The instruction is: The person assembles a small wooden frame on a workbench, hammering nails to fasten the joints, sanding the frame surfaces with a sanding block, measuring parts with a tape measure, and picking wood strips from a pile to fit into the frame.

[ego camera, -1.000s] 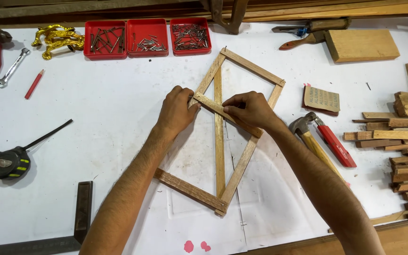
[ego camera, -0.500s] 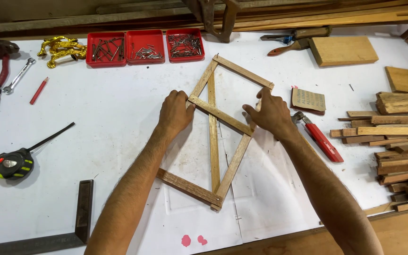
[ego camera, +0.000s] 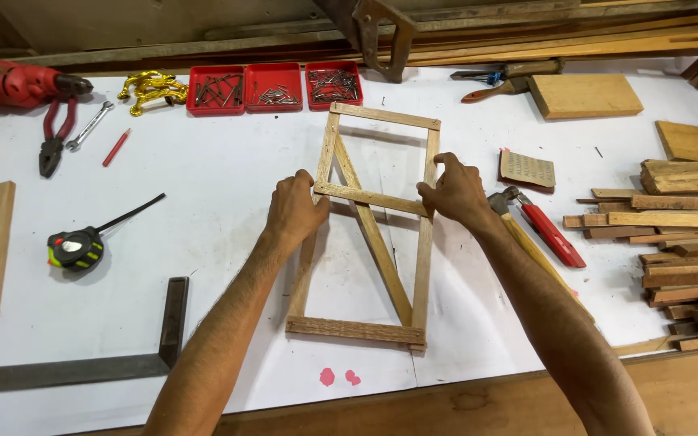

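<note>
A rectangular frame of thin wooden slats (ego camera: 355,329) lies flat on the white-covered table, with a diagonal slat and a cross slat inside it. My left hand (ego camera: 294,208) grips the frame's left rail where the cross slat meets it. My right hand (ego camera: 454,192) pinches the right rail at the cross slat's other end. Both hands hold the frame from its outer sides.
A hammer with a red grip (ego camera: 541,228) lies right of my right hand, near a sanding block (ego camera: 527,169). Wood offcuts (ego camera: 680,242) pile at the right. Red nail trays (ego camera: 272,85) sit at the back; a tape measure (ego camera: 76,248), steel square (ego camera: 173,323), pliers (ego camera: 52,144) and a drill (ego camera: 10,81) lie left.
The frame has been turned from a tilted, diamond-like lie to nearly square with the table edge. Both hands shifted out to its side rails.
</note>
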